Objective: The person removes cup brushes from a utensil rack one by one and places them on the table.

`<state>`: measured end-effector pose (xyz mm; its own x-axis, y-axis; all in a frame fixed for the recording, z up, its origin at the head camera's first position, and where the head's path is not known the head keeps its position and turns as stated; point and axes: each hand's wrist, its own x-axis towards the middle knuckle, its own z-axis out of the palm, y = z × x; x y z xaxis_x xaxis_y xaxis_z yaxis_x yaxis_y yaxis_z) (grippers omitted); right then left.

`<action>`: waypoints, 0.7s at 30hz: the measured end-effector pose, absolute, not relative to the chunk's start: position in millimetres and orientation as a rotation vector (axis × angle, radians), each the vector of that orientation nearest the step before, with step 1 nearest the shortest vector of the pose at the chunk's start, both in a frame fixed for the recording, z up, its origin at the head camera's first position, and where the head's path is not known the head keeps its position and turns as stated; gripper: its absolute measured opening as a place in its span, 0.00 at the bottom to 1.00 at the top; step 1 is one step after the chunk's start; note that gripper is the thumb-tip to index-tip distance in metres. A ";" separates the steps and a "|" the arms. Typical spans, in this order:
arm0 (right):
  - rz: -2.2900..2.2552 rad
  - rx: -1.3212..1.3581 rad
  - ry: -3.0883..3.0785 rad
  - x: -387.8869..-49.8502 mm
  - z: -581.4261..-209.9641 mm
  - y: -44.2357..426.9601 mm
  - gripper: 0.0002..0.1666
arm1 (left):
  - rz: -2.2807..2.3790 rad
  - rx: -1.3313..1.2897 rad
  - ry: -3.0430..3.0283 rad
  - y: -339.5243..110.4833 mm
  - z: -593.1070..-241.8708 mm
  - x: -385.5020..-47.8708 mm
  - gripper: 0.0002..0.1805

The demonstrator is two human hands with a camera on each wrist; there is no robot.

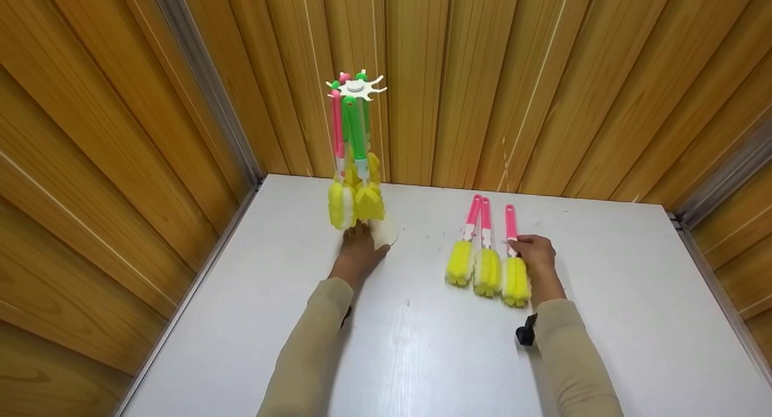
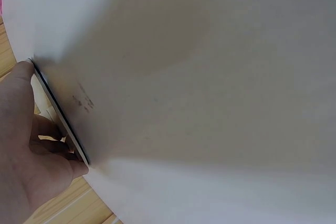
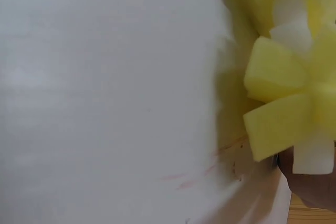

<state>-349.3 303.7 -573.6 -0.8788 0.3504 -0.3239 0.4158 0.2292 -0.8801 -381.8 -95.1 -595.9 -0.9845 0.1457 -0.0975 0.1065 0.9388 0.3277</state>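
Note:
A white rack (image 1: 356,87) with a star-shaped top stands at the back left, hung with several pink- and green-handled sponge brushes. My left hand (image 1: 360,254) grips the rack's round white base (image 1: 385,231); in the left wrist view, thumb and fingers spread across the disc's edge (image 2: 62,115). On the table at right lie three pink-handled bottle brushes with yellow and white sponge heads. The rightmost brush (image 1: 515,281) is pinched near its neck by my right hand (image 1: 538,254). In the right wrist view, its sponge head (image 3: 283,124) hides most of that hand.
Left of the held brush lie the middle brush (image 1: 487,272) and the left brush (image 1: 460,263), handles toward the back. The white table (image 1: 416,356) meets wood-patterned panels (image 1: 476,103) behind and at both sides.

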 end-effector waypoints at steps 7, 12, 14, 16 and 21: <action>-1.733 0.732 2.418 -350.3 -569.5 304.7 0.28 | 0.509 0.205 2.980 -95.6 -593.0 -379.5 0.50; -1.762 0.788 2.365 -352.7 -571.7 304.3 0.27 | 0.491 0.207 2.975 -96.6 -595.5 -380.8 0.50; -1.786 0.808 2.332 -354.0 -572.2 304.4 0.27 | 0.483 0.215 2.987 -96.7 -595.7 -381.3 0.50; -1.791 0.805 2.327 -354.4 -572.1 304.5 0.27 | 0.468 0.227 2.994 -96.8 -595.7 -381.8 0.50; -1.723 0.735 2.397 -351.8 -568.7 303.7 0.27 | 0.469 0.231 2.987 -96.8 -597.0 -382.7 0.52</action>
<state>-351.8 303.7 -568.7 -0.8785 0.3237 -0.3514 0.4362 0.2434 -0.8663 -382.7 -96.8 -597.0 -0.9825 0.1667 -0.0836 0.1331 0.9406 0.3123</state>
